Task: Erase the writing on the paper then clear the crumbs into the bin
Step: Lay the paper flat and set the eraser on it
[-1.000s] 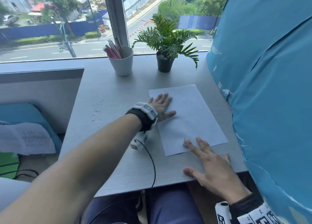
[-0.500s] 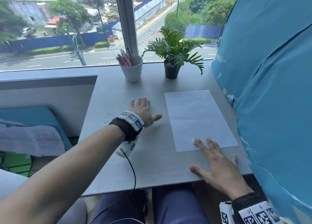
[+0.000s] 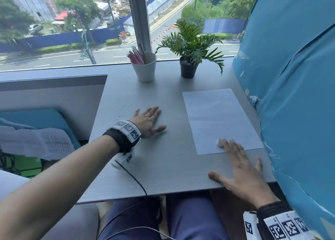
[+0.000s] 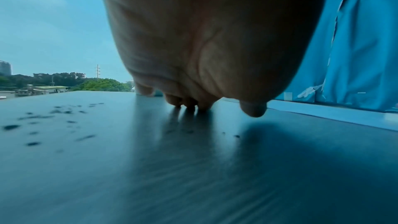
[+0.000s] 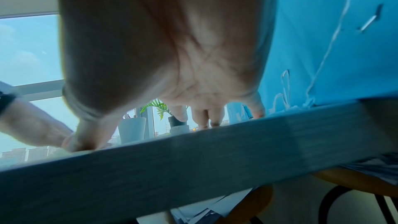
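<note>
The left hand (image 3: 147,122) lies flat on the grey table (image 3: 163,167) with fingers straight and spread, holding nothing; a second ago it pressed on the paper's left edge, and since then it has slid off to the left, so it now sits well apart from the sheet and just right of the dark crumbs (image 3: 119,113). The right hand (image 3: 241,169) has barely shifted: open, fingers stretched, its fingertips (image 3: 233,145) on the paper's near edge beside a small pale eraser (image 3: 220,142), thumb near the table's front edge. The paper (image 3: 217,118) lies flat on the right half of the table and looks blank. At the back, by the window (image 3: 72,31), stand a white cup of pens (image 3: 145,67) and, to its right, a small potted plant (image 3: 188,58). Blue plastic sheeting (image 3: 299,76) covers the right side. Left of the table, lower down, a printed sheet (image 3: 36,142) rests on something blue. No bin shows in any view. In the left wrist view the crumbs (image 4: 43,122) are blurred smears; whether the eraser touches a fingertip is hard to make out.
</note>
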Demonstrator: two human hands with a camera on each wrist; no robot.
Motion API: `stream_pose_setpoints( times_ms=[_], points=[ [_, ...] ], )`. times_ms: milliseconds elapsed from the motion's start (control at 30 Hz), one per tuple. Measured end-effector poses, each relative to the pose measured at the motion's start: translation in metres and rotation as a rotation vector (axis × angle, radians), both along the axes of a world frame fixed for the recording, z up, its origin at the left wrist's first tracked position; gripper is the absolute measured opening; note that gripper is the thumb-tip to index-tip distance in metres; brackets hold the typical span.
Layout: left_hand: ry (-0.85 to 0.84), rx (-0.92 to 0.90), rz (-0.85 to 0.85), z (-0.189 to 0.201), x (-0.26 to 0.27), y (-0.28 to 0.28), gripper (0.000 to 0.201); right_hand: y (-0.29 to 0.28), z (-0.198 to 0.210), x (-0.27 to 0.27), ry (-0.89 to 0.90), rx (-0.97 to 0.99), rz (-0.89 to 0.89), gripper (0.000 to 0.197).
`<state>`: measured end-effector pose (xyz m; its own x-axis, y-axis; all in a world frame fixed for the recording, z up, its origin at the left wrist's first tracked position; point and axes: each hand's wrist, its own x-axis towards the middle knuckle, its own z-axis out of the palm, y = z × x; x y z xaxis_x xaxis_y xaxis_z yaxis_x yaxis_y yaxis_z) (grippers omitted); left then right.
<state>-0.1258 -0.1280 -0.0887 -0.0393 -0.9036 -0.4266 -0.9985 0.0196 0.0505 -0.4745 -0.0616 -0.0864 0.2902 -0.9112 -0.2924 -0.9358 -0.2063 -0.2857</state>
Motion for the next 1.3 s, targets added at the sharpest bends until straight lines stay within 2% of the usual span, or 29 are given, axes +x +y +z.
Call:
stream_pose_setpoints(
  times_ms=[100,167,233,300,333,400,467,500,600,733,833,900,967,1067,1167,1300],
  points=[
    [-0.133,0.039,0.109,0.01,0.007,0.017,0.097,-0.004,-0.002,-0.001,-0.045,0.008,-0.005,0.119],
    [-0.182,-0.002,0.142,0.02,-0.003,0.021,0.101,-0.004,-0.004,-0.001,-0.089,-0.03,0.008,0.122],
    [-0.123,-0.064,0.037,0.027,-0.02,0.022,0.098,-0.002,-0.009,-0.001,-0.136,-0.123,0.031,0.122],
    [0.011,-0.045,-0.203,0.03,-0.045,0.026,0.091,0.003,-0.015,-0.002,-0.181,-0.24,0.022,0.12],
    [0.064,-0.012,-0.32,0.029,-0.057,0.029,0.088,0.005,-0.018,-0.003,-0.208,-0.305,0.007,0.114],
    [0.116,0.041,-0.478,0.019,-0.073,0.035,0.083,0.008,-0.024,-0.007,-0.266,-0.444,-0.007,0.087],
    [0.132,0.055,-0.529,0.006,-0.074,0.035,0.079,0.009,-0.03,-0.012,-0.284,-0.525,0.004,0.061],
    [0.136,0.051,-0.531,0.002,-0.069,0.032,0.077,0.01,-0.034,-0.016,-0.287,-0.54,0.018,0.056],
    [0.153,0.023,-0.389,-0.003,-0.037,0.015,0.075,0.006,-0.04,-0.022,-0.291,-0.572,0.063,0.049],
    [0.091,0.02,0.063,-0.001,0.009,-0.007,0.091,-0.002,-0.043,-0.025,-0.3,-0.603,0.067,0.042],
    [-0.016,0.038,0.399,0.0,0.005,-0.015,0.106,-0.002,-0.047,-0.021,-0.309,-0.645,0.026,0.036],
    [-0.015,-0.023,0.37,0.004,-0.02,-0.024,0.106,-0.002,-0.05,-0.019,-0.289,-0.666,0.013,0.034],
    [0.054,-0.079,0.17,0.007,-0.051,-0.036,0.097,-0.002,-0.051,-0.019,-0.28,-0.674,0.016,0.035],
    [0.139,0.011,-0.069,0.007,-0.085,-0.051,0.084,-0.003,-0.052,-0.02,-0.292,-0.675,0.026,0.035],
    [0.157,0.039,-0.087,-0.001,-0.076,-0.055,0.081,-0.004,-0.052,-0.019,-0.298,-0.675,0.031,0.036],
    [0.168,0.011,-0.027,-0.007,-0.021,-0.032,0.082,-0.003,-0.053,-0.018,-0.279,-0.684,0.011,0.034]
  ],
)
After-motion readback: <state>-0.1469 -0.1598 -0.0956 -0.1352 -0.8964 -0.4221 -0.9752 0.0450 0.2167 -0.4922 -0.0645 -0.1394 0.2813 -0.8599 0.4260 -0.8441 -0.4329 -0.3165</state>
